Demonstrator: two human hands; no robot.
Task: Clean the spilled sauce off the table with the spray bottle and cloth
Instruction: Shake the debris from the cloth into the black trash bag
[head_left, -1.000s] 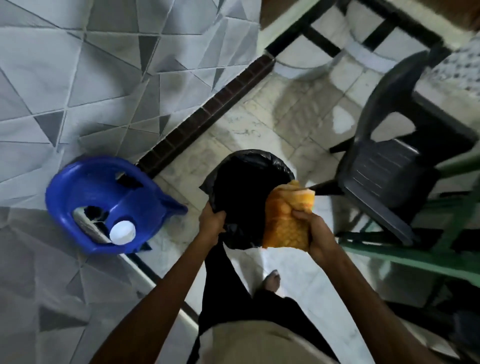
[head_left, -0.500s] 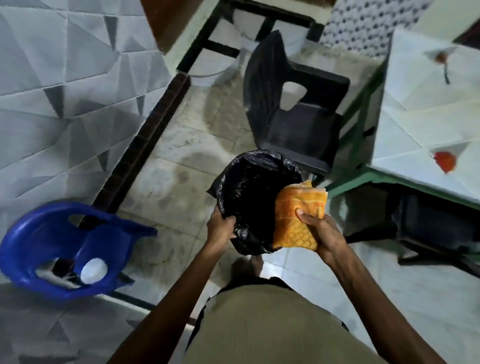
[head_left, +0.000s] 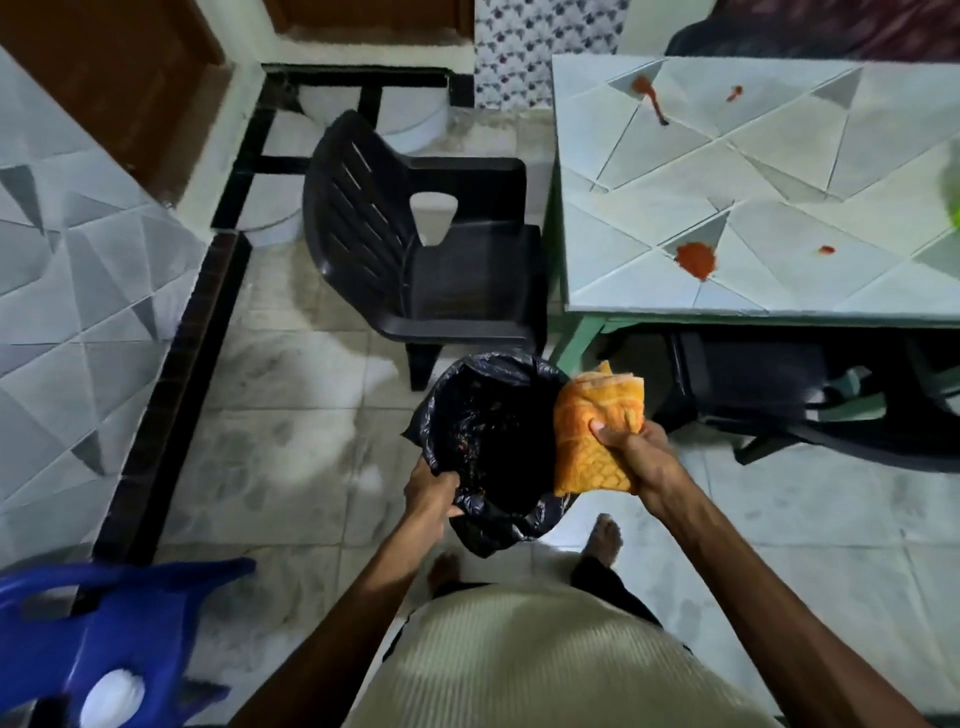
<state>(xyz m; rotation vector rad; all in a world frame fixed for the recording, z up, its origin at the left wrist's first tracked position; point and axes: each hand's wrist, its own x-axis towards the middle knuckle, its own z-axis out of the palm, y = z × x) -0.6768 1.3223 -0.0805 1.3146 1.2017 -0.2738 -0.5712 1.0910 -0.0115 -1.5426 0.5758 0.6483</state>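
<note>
My right hand (head_left: 639, 457) grips a folded orange cloth (head_left: 592, 426) in front of my body. My left hand (head_left: 431, 493) holds the rim of an open black plastic bag (head_left: 493, 426), just left of the cloth. The tiled table (head_left: 649, 171) stands at the upper right, with red sauce on it: a large blob (head_left: 696, 260) near the front edge, a streak (head_left: 652, 98) at the back and small spots (head_left: 733, 93). A blurred green object (head_left: 953, 208) shows at the table's right edge; I cannot tell what it is.
A black plastic chair (head_left: 426, 244) stands left of the table, just beyond the bag. Another dark chair (head_left: 779, 395) sits under the table. A blue plastic chair (head_left: 104, 623) holding a white round thing (head_left: 111, 701) is at the lower left, by a tiled wall (head_left: 67, 291).
The view has swung right and up, bringing the table and sauce fully into sight. Both hands keep the same grips on bag and cloth. The blue chair has slid to the lower left.
</note>
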